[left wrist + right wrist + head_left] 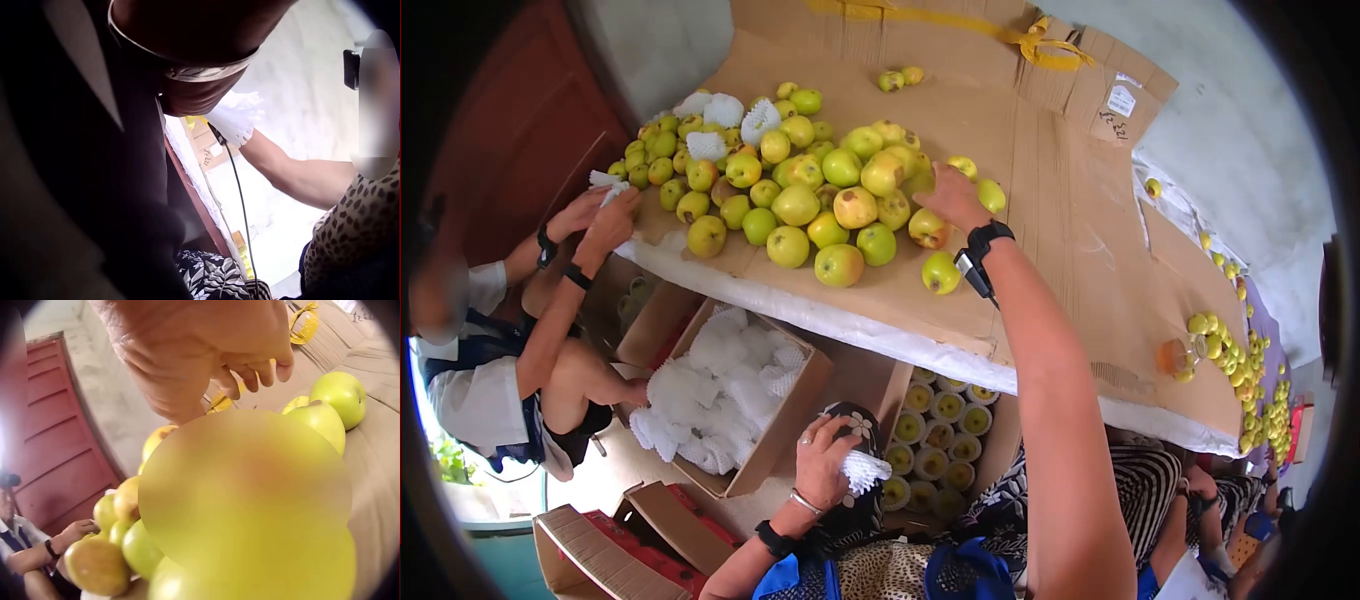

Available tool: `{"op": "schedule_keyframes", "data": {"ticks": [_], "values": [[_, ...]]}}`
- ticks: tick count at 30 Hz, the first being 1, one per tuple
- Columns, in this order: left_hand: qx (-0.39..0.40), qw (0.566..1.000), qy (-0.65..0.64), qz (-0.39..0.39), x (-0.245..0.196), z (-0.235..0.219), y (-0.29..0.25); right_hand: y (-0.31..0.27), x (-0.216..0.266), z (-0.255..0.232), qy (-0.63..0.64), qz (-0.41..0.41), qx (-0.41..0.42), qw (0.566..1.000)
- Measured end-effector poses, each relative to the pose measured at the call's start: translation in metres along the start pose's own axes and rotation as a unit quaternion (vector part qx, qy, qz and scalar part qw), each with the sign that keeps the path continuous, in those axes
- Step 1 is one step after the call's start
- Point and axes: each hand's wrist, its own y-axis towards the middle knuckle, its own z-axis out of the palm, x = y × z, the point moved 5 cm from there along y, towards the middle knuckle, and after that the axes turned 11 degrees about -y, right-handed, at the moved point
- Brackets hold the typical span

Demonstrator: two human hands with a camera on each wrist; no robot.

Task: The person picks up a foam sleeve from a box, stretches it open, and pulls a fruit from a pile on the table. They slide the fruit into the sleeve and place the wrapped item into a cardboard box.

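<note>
In the head view my left hand (824, 462) grips a white foam fruit net (864, 471) low in front of my lap. The net's frayed white edge (240, 119) pokes out past the hand in the left wrist view. My right hand (955, 197) reaches over the right end of a pile of green-yellow apples (797, 205) on the cardboard-covered table. From the right wrist view, its fingers (249, 378) hang loosely bent above the apples, with no fruit seen between them. A green apple (941, 272) lies just below the right wrist, and another apple (991, 196) beside the hand.
Below the table stand a box of white foam nets (720, 385) and a carton (998, 440) holding apples in rows. At the left another person's hands (608, 218) hold a white net. A jar (1178, 355) stands near the table's right end, with more apples (1250, 385) beyond.
</note>
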Motion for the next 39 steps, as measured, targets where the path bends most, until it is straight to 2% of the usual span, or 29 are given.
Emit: {"op": "schedule_keyframes", "data": {"ticks": [1, 4, 5, 8, 14, 16, 19, 22, 24, 25, 27, 28, 30, 31, 34, 37, 39], "values": [[-0.001, 1.000, -0.002, -0.002, 0.001, 0.000, -0.001, 0.004, 0.001, 0.003, -0.003, 0.017, -0.001, 1.000], [-0.004, 1.000, 0.005, -0.006, 0.002, -0.003, 0.000, 0.008, 0.003, -0.001, -0.034, 0.005, 0.115, 0.993], [-0.007, 1.000, 0.003, -0.004, 0.001, -0.003, 0.001, 0.002, 0.006, -0.009, -0.034, 0.002, 0.069, 0.997], [-0.012, 1.000, 0.001, 0.003, 0.000, -0.001, 0.004, 0.004, 0.002, -0.006, -0.024, -0.014, 0.103, 0.994], [-0.002, 1.000, 0.002, 0.003, 0.002, 0.004, 0.005, -0.015, -0.019, -0.010, -0.047, 0.016, 0.060, 0.997], [0.000, 1.000, 0.007, -0.008, -0.006, 0.005, 0.007, -0.025, -0.024, -0.014, -0.006, 0.013, 0.045, 0.999], [0.036, 0.999, 0.041, -0.001, -0.010, 0.012, 0.033, -0.037, -0.032, -0.010, 0.005, 0.007, 0.009, 1.000], [0.022, 0.996, 0.018, 0.088, -0.041, 0.015, 0.077, -0.044, -0.032, -0.012, -0.009, 0.025, 0.001, 1.000], [0.077, 0.987, 0.082, 0.118, -0.064, 0.035, 0.112, -0.051, -0.034, -0.016, 0.017, 0.042, 0.004, 0.999], [0.063, 0.985, 0.103, 0.122, -0.070, 0.042, 0.133, -0.052, -0.036, -0.015, 0.019, 0.042, -0.008, 0.999], [0.022, 0.981, 0.137, 0.135, -0.071, 0.059, 0.169, -0.055, -0.044, -0.010, 0.023, 0.045, -0.035, 0.998], [0.033, 0.981, 0.129, 0.138, -0.062, 0.070, 0.178, -0.059, -0.044, -0.015, 0.035, 0.054, -0.023, 0.998], [0.057, 0.982, 0.113, 0.141, -0.049, 0.087, 0.186, -0.069, -0.044, -0.020, 0.059, 0.074, 0.002, 0.996], [0.051, 0.976, 0.132, 0.168, -0.047, 0.088, 0.186, -0.071, -0.045, -0.018, 0.072, 0.066, -0.040, 0.994], [0.022, 0.975, 0.065, 0.213, -0.048, 0.093, 0.192, -0.074, -0.049, -0.013, 0.051, 0.040, -0.016, 0.998], [0.057, 0.989, -0.010, 0.136, -0.046, 0.096, 0.196, -0.081, -0.063, -0.014, 0.114, 0.081, 0.006, 0.990], [0.033, 0.992, -0.011, 0.117, -0.040, 0.086, 0.196, -0.082, -0.072, -0.016, 0.127, 0.081, 0.014, 0.989]]}}
